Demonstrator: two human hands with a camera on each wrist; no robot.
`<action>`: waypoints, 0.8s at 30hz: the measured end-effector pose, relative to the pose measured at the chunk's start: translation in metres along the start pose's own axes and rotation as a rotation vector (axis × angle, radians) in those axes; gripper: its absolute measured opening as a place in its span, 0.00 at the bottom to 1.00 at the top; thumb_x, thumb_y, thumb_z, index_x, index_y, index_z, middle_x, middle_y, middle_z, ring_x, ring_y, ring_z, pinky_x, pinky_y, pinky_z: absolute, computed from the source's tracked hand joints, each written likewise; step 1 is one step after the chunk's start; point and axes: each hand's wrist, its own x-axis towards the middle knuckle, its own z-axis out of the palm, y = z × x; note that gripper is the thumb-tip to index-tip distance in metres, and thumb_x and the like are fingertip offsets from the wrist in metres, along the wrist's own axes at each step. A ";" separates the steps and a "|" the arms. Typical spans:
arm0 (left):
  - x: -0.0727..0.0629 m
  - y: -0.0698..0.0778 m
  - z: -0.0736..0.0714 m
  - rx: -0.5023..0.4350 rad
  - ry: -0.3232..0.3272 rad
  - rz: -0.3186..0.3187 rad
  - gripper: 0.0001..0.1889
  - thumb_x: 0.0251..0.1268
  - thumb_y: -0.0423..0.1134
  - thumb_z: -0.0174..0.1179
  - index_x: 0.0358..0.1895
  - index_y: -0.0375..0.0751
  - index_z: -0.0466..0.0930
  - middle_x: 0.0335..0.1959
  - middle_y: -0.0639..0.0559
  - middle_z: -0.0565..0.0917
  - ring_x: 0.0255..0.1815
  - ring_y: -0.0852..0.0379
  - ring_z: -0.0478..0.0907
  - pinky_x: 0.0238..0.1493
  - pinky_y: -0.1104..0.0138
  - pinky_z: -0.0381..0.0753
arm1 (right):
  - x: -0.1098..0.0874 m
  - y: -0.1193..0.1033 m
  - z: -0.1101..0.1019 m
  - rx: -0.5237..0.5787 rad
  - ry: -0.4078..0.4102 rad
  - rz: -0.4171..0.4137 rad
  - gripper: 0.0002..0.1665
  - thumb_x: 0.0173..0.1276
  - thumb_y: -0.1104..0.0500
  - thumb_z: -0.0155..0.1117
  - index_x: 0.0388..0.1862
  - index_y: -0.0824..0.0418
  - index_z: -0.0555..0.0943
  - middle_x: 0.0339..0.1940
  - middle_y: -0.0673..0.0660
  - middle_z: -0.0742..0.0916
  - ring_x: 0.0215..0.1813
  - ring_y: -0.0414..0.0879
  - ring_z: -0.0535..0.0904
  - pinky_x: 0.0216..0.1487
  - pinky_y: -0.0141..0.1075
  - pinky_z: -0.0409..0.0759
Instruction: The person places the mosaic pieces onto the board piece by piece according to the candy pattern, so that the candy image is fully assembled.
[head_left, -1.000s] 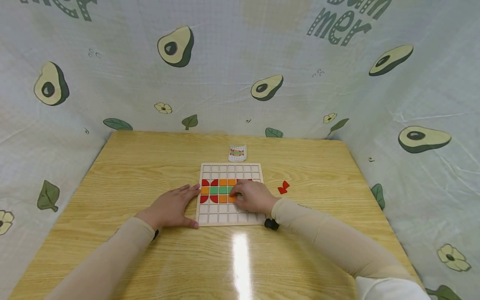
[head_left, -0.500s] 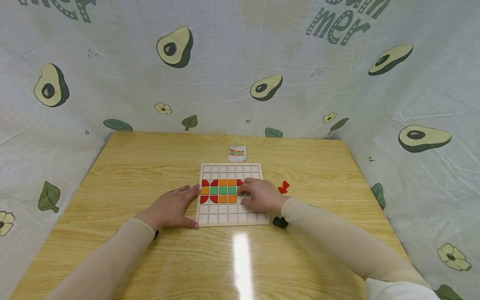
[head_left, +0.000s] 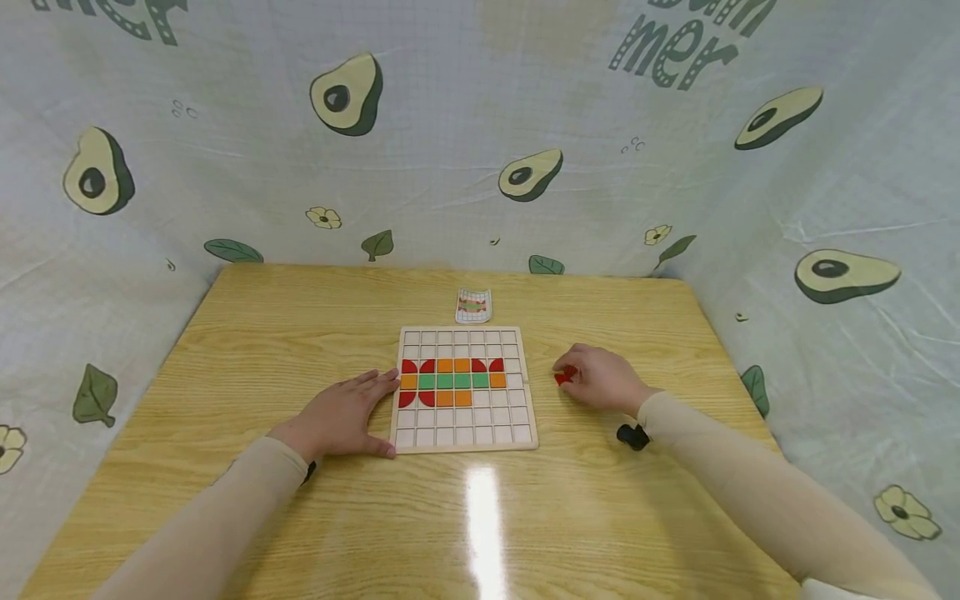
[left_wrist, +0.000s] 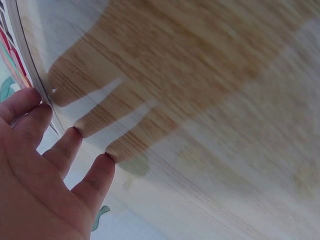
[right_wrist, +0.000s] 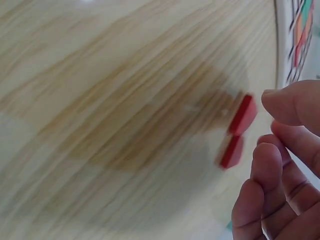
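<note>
A square wooden grid board [head_left: 450, 437] lies on the table, with several red quarter-round tiles [head_left: 408, 399] and several orange and green square tiles [head_left: 445, 381] set in its three middle rows. My left hand [head_left: 337, 417] rests flat on the table, thumb and fingertips along the board's left edge. Right of the board, my right hand [head_left: 603, 379] reaches over two loose red quarter-round tiles, partly covering them in the head view. In the right wrist view, these upper [right_wrist: 243, 115] and lower [right_wrist: 232, 151] red tiles lie just beyond the parted thumb and fingers.
Behind the board lies a small pattern card [head_left: 473, 306] with a coloured grid print. The wooden table [head_left: 300, 312] is enclosed at the back and sides by a cloth [head_left: 442, 108] printed with avocados and leaves.
My right hand has left the board and moved right to the loose red tiles, uncovering the right ends of the tile rows. My left hand has stayed at the board's edge.
</note>
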 end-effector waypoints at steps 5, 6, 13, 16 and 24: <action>0.000 0.000 0.000 0.002 -0.005 -0.011 0.57 0.46 0.72 0.68 0.77 0.42 0.61 0.79 0.49 0.58 0.76 0.40 0.56 0.67 0.40 0.62 | -0.004 0.006 0.000 -0.010 0.005 -0.003 0.17 0.61 0.56 0.74 0.49 0.56 0.87 0.41 0.51 0.84 0.34 0.42 0.77 0.36 0.40 0.79; -0.001 0.000 -0.001 0.001 -0.006 -0.012 0.57 0.46 0.72 0.68 0.77 0.42 0.61 0.78 0.49 0.58 0.76 0.40 0.56 0.67 0.40 0.62 | -0.004 0.006 0.001 -0.015 0.007 -0.009 0.16 0.61 0.56 0.74 0.48 0.56 0.87 0.41 0.51 0.84 0.35 0.42 0.77 0.37 0.40 0.80; -0.002 0.002 -0.002 0.002 -0.004 -0.002 0.58 0.46 0.73 0.67 0.77 0.41 0.61 0.78 0.48 0.59 0.76 0.39 0.57 0.68 0.41 0.62 | -0.002 0.005 0.009 -0.061 0.012 -0.036 0.14 0.63 0.55 0.74 0.48 0.54 0.87 0.42 0.49 0.83 0.37 0.42 0.79 0.38 0.40 0.81; -0.001 0.002 -0.003 0.003 -0.010 -0.008 0.58 0.46 0.73 0.67 0.77 0.42 0.61 0.78 0.48 0.59 0.76 0.39 0.56 0.68 0.41 0.62 | -0.001 0.004 0.011 -0.073 0.000 -0.037 0.14 0.63 0.53 0.74 0.48 0.53 0.87 0.40 0.48 0.83 0.36 0.41 0.78 0.38 0.40 0.80; -0.001 0.002 -0.003 -0.003 -0.007 -0.002 0.58 0.47 0.73 0.67 0.77 0.41 0.61 0.78 0.48 0.58 0.76 0.39 0.56 0.68 0.41 0.62 | -0.003 0.005 0.010 -0.033 0.004 -0.058 0.14 0.63 0.50 0.73 0.46 0.53 0.87 0.39 0.45 0.82 0.34 0.37 0.76 0.35 0.36 0.78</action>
